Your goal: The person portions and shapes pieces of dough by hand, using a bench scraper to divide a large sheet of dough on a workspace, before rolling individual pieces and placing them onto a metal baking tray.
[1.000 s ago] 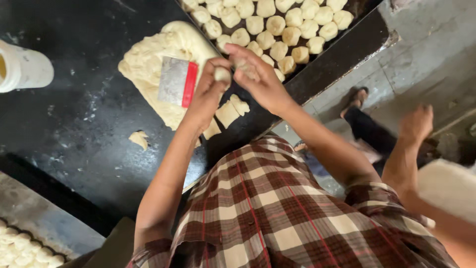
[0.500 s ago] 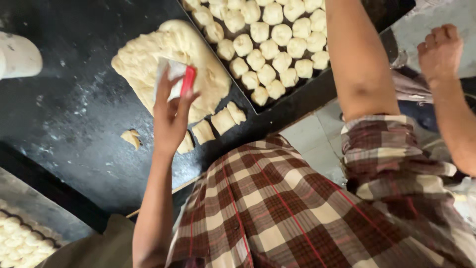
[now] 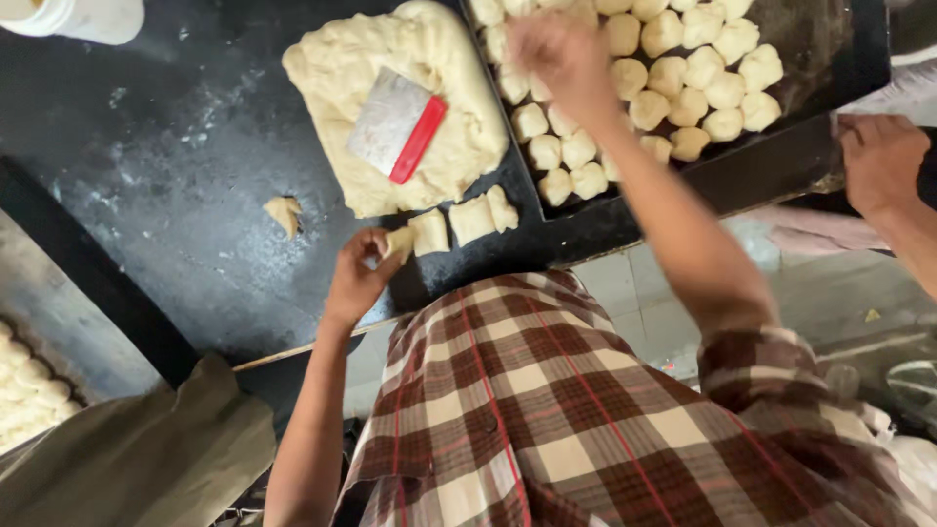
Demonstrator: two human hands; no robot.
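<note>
My left hand (image 3: 356, 281) is at the near edge of the black worktop (image 3: 146, 185), pinching a small cut dough piece (image 3: 397, 241). Two more cut pieces (image 3: 473, 219) lie right beside it. Above them sits a big dough slab (image 3: 337, 83) with a red-handled metal scraper (image 3: 395, 127) resting on top. My right hand (image 3: 561, 54) is stretched over the dark baking tray (image 3: 771, 171), just above its rows of dough balls (image 3: 703, 88). Motion blur hides what the fingers hold.
Another person's hand (image 3: 878, 161) grips the tray's right edge. A dough scrap (image 3: 285, 213) lies left of the slab. A white container (image 3: 83, 15) stands at the top left. More dough pieces (image 3: 24, 390) fill a tray at the lower left.
My left hand has come down off the scraper on the slab and taken a cut piece. My right hand now reaches over the tray's dough balls.
</note>
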